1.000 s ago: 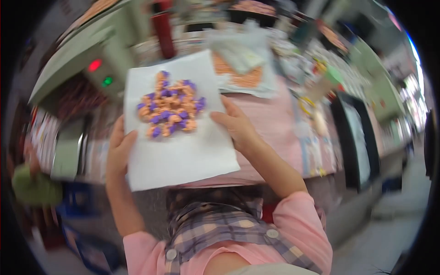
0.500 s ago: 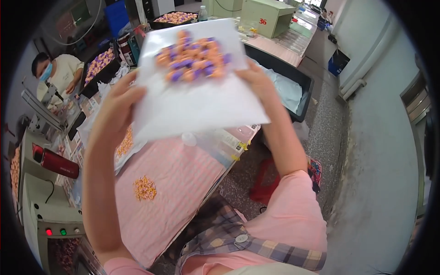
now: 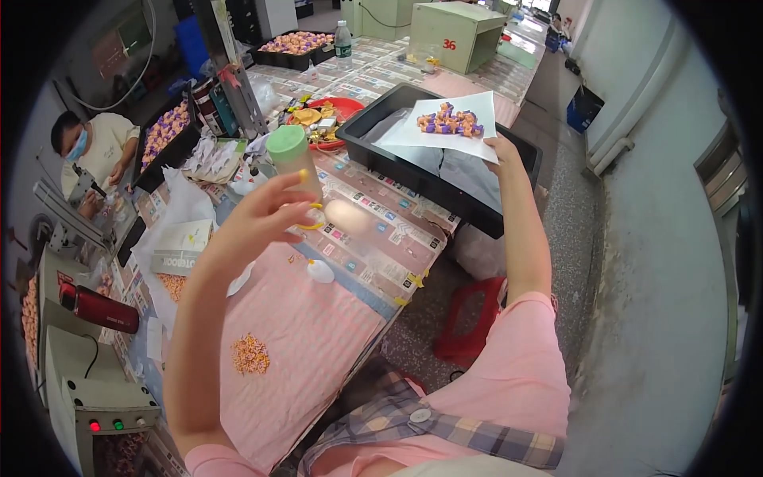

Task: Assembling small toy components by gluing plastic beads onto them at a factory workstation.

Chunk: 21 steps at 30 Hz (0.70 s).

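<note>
My right hand (image 3: 504,151) grips the near right corner of a white sheet (image 3: 477,109), held over a black tray (image 3: 389,163). On the sheet sits a cluster of small orange and purple pieces (image 3: 450,121). My left hand (image 3: 258,215) is open in the air over the table, fingers apart, with yellow at some fingertips. Just beyond it stands a clear container with a green lid (image 3: 287,143), partly hidden by the fingers. Below, a pink cloth (image 3: 294,350) carries a heap of tiny orange and yellow bits (image 3: 251,354) and a small white object (image 3: 320,271).
A red tray (image 3: 350,107) of mixed items is beside the black tray. More black trays of orange and purple pieces (image 3: 168,135) stand farther off. A masked person (image 3: 111,143) sits at the left. A dark red flask (image 3: 99,308) lies left; a red stool (image 3: 469,322) stands below the table edge.
The sheet with its pieces has moved away to the right, over the black tray, in my right hand. My left hand has let go of it and stays at the left.
</note>
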### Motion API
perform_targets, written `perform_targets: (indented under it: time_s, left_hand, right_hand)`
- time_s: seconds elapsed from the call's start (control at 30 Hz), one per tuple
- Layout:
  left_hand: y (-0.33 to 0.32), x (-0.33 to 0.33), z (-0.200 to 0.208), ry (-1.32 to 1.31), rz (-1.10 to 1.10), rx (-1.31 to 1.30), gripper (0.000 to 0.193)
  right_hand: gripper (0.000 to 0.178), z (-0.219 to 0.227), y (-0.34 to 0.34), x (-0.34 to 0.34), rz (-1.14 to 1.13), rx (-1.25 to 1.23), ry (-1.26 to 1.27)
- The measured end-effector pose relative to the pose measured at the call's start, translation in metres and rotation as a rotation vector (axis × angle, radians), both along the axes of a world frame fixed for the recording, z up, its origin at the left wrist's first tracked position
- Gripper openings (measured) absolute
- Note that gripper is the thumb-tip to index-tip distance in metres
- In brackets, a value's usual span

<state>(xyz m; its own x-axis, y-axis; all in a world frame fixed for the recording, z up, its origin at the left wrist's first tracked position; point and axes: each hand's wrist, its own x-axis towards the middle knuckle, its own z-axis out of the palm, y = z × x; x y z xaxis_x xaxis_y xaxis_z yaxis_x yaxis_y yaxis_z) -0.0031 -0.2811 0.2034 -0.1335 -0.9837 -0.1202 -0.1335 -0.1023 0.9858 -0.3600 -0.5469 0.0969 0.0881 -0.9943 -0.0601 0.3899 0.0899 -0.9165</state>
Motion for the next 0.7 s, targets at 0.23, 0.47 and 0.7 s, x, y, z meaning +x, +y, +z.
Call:
perform_targets:
  time_s: [0.23, 0.47, 0.7]
  left_hand:
    - [0.074, 0.057, -0.006, 0.014, 0.209, 0.003, 0.038]
    - [0.152, 0.087, -0.007, -0.028, 0.368, 0.016, 0.036]
    - [0.233, 0.098, -0.038, 0.04, 0.441, -0.061, 0.035]
  right_hand:
    - [0.028, -0.002, -0.04, 0.021, -0.173, 0.216, 0.265]
    - [0.026, 0.051, -0.023, 0.038, -0.16, 0.121, 0.672]
    - [0.04, 0.093, -0.043, -0.011, -0.448, -0.819, 0.983]
